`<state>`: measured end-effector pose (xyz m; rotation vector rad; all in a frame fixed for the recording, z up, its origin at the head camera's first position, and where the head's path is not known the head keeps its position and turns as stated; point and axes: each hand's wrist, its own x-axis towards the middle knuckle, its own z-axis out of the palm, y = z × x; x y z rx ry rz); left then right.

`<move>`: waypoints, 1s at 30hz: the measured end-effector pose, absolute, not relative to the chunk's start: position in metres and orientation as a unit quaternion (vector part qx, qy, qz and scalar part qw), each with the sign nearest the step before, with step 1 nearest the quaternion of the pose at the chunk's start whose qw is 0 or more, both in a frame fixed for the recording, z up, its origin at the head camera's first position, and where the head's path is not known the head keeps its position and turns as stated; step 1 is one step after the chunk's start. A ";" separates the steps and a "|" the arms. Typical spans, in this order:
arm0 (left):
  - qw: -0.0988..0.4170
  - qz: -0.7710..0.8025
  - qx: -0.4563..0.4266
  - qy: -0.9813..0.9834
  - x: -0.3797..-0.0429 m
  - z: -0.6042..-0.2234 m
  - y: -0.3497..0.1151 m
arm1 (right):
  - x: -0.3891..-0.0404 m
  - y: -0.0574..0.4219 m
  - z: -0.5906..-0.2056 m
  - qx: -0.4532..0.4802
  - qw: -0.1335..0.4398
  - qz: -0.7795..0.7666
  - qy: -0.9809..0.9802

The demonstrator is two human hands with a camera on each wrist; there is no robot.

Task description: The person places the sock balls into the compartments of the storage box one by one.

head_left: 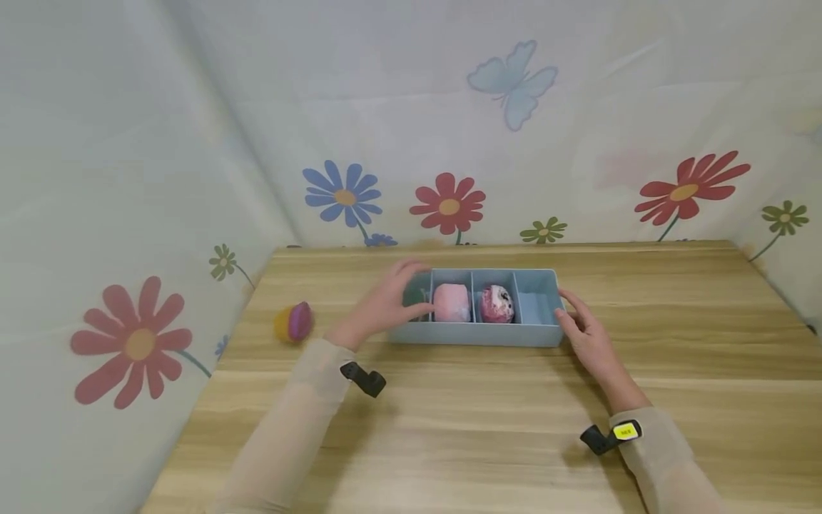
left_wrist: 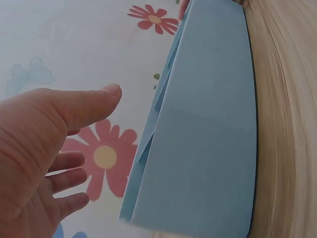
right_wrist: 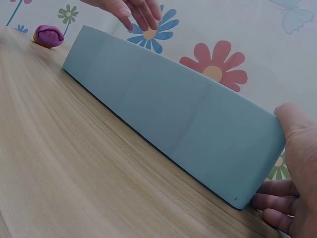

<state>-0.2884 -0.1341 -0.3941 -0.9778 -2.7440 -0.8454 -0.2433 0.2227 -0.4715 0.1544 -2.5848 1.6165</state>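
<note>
A light blue divided box [head_left: 475,335] stands on the table. My right hand [head_left: 587,339] holds its right end, the thumb at the near corner and the fingers against the end wall. Over the leftmost compartment hovers my left hand [head_left: 384,301], fingers apart and gripping nothing; the left wrist view shows thumb and fingers spread beside the box. Something green [head_left: 416,294] lies in that compartment, partly hidden by this hand. To its right sit a pale pink rolled bundle [head_left: 452,303] and a pink-and-white rolled bundle [head_left: 497,304]. The rightmost compartment holds nothing.
A yellow-and-purple rolled bundle [head_left: 294,323] lies on the wooden table [head_left: 488,421], left of the box. A white cloth [head_left: 398,86] printed with flowers and a butterfly hangs behind the table and along its sides.
</note>
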 end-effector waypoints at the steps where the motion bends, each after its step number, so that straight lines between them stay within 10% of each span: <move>1: 0.054 -0.272 -0.322 -0.905 -0.288 -0.393 -0.137 | -0.243 0.223 -0.470 0.051 0.044 0.528 -0.846; 30: 0.069 -0.254 -0.243 -0.934 -0.263 -0.383 -0.250 | -0.240 0.221 -0.467 0.059 0.029 0.513 -0.856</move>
